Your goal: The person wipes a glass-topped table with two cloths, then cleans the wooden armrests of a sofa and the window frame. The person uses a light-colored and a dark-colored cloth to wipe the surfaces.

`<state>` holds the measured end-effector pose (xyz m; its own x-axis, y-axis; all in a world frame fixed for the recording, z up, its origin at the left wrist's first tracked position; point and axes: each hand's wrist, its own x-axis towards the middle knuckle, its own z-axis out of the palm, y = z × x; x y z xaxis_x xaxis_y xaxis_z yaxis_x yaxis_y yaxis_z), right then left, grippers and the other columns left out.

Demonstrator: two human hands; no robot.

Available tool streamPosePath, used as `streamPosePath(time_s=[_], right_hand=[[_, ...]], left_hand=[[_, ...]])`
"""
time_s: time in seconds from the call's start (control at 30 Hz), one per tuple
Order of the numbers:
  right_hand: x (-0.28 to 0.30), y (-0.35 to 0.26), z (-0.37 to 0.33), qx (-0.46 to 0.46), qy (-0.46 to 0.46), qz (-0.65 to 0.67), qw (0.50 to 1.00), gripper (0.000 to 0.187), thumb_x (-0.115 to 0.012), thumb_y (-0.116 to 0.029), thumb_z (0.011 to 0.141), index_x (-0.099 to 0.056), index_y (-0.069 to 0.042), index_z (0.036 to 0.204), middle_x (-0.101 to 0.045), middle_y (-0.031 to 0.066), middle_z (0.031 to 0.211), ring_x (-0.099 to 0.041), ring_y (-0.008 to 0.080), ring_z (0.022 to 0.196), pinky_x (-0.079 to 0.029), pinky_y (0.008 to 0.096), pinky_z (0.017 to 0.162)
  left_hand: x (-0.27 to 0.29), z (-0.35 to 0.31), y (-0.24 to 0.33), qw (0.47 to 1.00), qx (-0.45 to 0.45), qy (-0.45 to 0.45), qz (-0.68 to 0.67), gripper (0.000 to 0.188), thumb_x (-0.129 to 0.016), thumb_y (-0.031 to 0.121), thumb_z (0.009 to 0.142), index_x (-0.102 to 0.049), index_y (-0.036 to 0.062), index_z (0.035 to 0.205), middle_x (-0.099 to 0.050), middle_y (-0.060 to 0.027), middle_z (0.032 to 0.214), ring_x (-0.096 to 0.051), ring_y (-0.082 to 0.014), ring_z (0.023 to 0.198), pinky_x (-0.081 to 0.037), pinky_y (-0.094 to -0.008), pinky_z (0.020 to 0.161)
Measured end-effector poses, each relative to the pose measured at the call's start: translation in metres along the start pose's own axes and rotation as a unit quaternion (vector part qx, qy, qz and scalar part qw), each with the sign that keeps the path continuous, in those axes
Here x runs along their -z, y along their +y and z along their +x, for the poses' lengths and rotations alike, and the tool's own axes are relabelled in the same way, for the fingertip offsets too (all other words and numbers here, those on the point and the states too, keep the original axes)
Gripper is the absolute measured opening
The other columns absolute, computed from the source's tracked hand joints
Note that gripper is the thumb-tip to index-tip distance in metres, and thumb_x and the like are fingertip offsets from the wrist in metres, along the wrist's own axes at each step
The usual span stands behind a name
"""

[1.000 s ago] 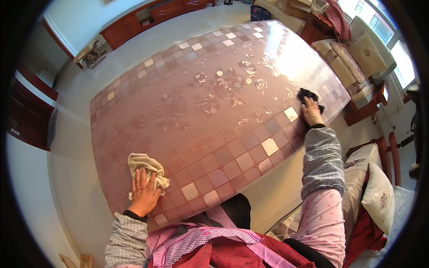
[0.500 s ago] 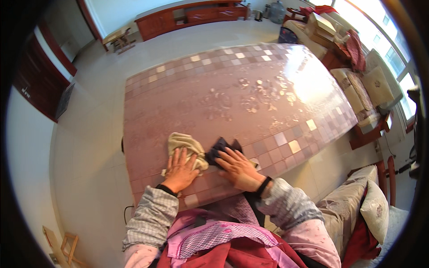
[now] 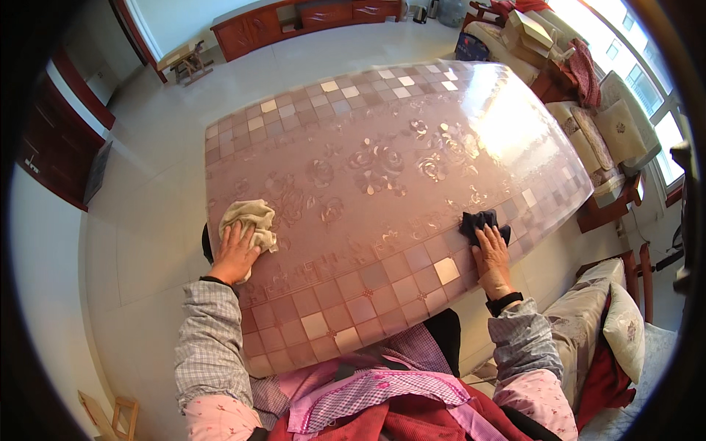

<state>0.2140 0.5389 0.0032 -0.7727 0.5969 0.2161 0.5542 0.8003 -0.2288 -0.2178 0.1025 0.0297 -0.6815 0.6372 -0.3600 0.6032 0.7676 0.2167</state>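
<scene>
Under my left hand (image 3: 234,254) a crumpled beige cloth (image 3: 251,217) lies near the left edge of the table. The fingers are stretched out and press flat on the cloth. My right hand (image 3: 493,259) rests on a bunched black cloth (image 3: 471,226) near the table's right front edge, its fingers also extended over the fabric. Both cloths touch the table (image 3: 323,257), which has a shiny, see-through cover with raised flowers and a border of pinkish squares. Parts of both cloths are hidden beneath my hands.
A padded wooden seat with a cushion (image 3: 624,323) stands to the right, near the table's front. Farther right, a sofa (image 3: 599,147) lines the window and holds an open cardboard box (image 3: 526,37). A low red-brown cabinet (image 3: 257,31) and a small wooden stool (image 3: 187,62) are beyond the table.
My hands have spread apart from near each other at the front middle. The left slid leftward with the beige cloth, the right rightward and slightly farther away with the black cloth.
</scene>
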Motion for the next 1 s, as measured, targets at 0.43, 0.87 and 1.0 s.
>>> streamPosePath(time_s=[0.43, 0.87, 1.0], right_hand=[[0.008, -0.012, 0.004, -0.026, -0.018, -0.043, 0.999, 0.048, -0.064, -0.013, 0.092, -0.056, -0.011, 0.14, -0.05, 0.0142, 0.149, -0.04, 0.0371, 0.144, -0.03, 0.0516, 0.12], [-0.002, -0.162, 0.038, 0.082, -0.218, 0.153, 0.96, 0.062, -0.064, -0.03, 0.091, -0.048, -0.009, 0.147, -0.038, 0.0185, 0.159, -0.025, 0.039, 0.153, -0.016, 0.0564, 0.125], [-0.015, -0.171, 0.083, 0.23, -0.198, 0.238, 0.922, 0.047, -0.052, -0.015, 0.097, -0.055, -0.015, 0.143, -0.045, 0.0068, 0.157, -0.031, 0.0268, 0.152, -0.024, 0.05, 0.124]], left_hand=[[-0.025, -0.015, 0.014, 0.988, -0.057, 0.14, 0.034, 0.061, -0.059, 0.033, 0.099, -0.044, 0.0056, 0.151, -0.027, -0.0237, 0.163, -0.02, -0.0464, 0.151, -0.023, -0.0546, 0.122], [-0.051, -0.087, 0.155, 0.996, 0.011, 0.048, -0.068, 0.06, -0.054, 0.03, 0.101, -0.042, -0.0014, 0.15, -0.019, -0.031, 0.163, -0.011, -0.0518, 0.152, -0.014, -0.0605, 0.122], [-0.047, -0.014, 0.187, 0.997, -0.01, 0.063, 0.037, 0.065, -0.056, 0.032, 0.1, -0.036, 0.0053, 0.155, -0.016, -0.0257, 0.166, -0.01, -0.0481, 0.154, -0.016, -0.0605, 0.122]])
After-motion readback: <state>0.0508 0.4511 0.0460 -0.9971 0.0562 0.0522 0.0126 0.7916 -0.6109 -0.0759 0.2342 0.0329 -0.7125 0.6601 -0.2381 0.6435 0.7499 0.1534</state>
